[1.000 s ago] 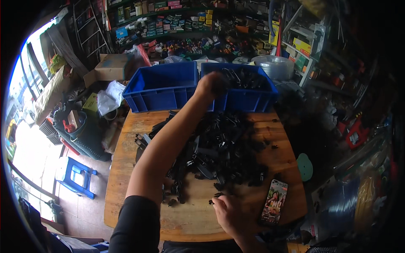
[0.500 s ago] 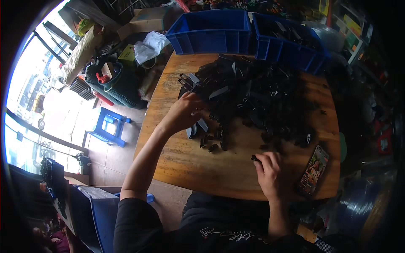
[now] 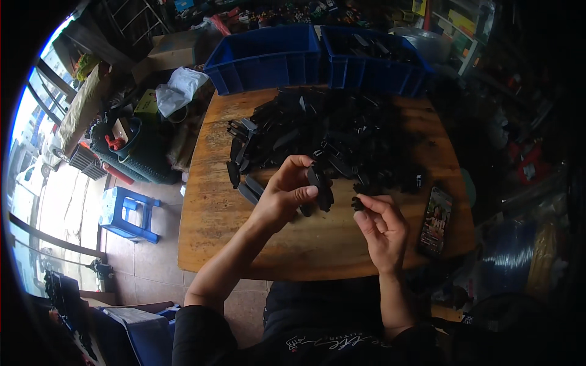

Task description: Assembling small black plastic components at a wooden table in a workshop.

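An elongated black part (image 3: 320, 186) sits near the centre of the frame, pinched between the thumb and fingers of the left hand (image 3: 299, 183), its lower end tilting toward the right and clear of the fingertips. A little to its right, the right hand (image 3: 366, 207) grips a small black piece (image 3: 357, 204) between thumb and fingertips; the two hands are near each other, with a narrow gap between what they hold. Just beyond them, a heap of black parts (image 3: 342, 131) spreads across the middle of the frame, its single pieces hard to tell apart in the dark. More slim dark pieces (image 3: 249, 190) lie left of the left hand. All this rests on a wooden tabletop (image 3: 244, 256). A smartphone (image 3: 435, 221) with a lit screen lies right of the right hand. Along the upper edge of the wood stand two blue bins, the left bin (image 3: 265, 74) and the right bin (image 3: 372, 76), the latter containing black parts. A blue stool (image 3: 129, 215) stands at left on the tiled floor (image 3: 146, 268).
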A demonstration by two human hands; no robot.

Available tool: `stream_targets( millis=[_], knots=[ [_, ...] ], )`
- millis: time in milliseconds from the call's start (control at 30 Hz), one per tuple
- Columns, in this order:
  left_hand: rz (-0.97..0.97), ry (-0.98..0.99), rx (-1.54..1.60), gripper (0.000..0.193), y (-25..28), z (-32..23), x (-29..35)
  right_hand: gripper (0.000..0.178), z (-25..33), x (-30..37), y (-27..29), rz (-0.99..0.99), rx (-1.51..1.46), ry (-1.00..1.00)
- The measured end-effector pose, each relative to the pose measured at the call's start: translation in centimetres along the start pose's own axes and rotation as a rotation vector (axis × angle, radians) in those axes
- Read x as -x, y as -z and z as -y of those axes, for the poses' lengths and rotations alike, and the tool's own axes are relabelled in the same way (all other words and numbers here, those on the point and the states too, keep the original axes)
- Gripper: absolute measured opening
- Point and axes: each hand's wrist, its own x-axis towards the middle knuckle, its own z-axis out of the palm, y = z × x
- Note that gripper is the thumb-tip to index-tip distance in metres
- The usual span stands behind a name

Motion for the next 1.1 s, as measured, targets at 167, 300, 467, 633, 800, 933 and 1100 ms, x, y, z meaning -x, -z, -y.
stream_targets(
  millis=[167,300,467,633,800,933,1100],
  knots=[
    [0.004,0.052,-0.132,0.037,-1.0,1.9,1.9,0.025,0.6,-0.6,-1.5,0.028,0.246,0.177],
    [-0.005,0.044,-0.156,0.031,-1.0,1.8,2.3,0.021,0.2,-0.4,-1.6,0.069,0.261,0.127],
    [0.02,0.003,-0.197,0.028,-0.7,1.5,2.4,0.019,0.0,0.0,-1.0,0.132,0.335,0.124],
    [-0.017,0.127,-0.153,0.027,-1.1,1.5,2.7,0.013,-0.1,0.5,-0.3,0.187,0.278,0.017],
    [-0.016,0.141,-0.252,0.035,-1.5,1.5,2.8,0.013,-0.5,0.9,-1.0,0.291,0.254,-0.191],
    [0.024,0.115,-0.38,0.037,-1.4,1.5,2.9,0.012,-0.7,0.8,-1.4,0.323,0.207,-0.236],
    [-0.073,-0.013,-0.418,0.025,0.0,-2.5,2.1,0.023,-1.2,-0.6,0.5,0.22,0.536,0.084]
  ],
)
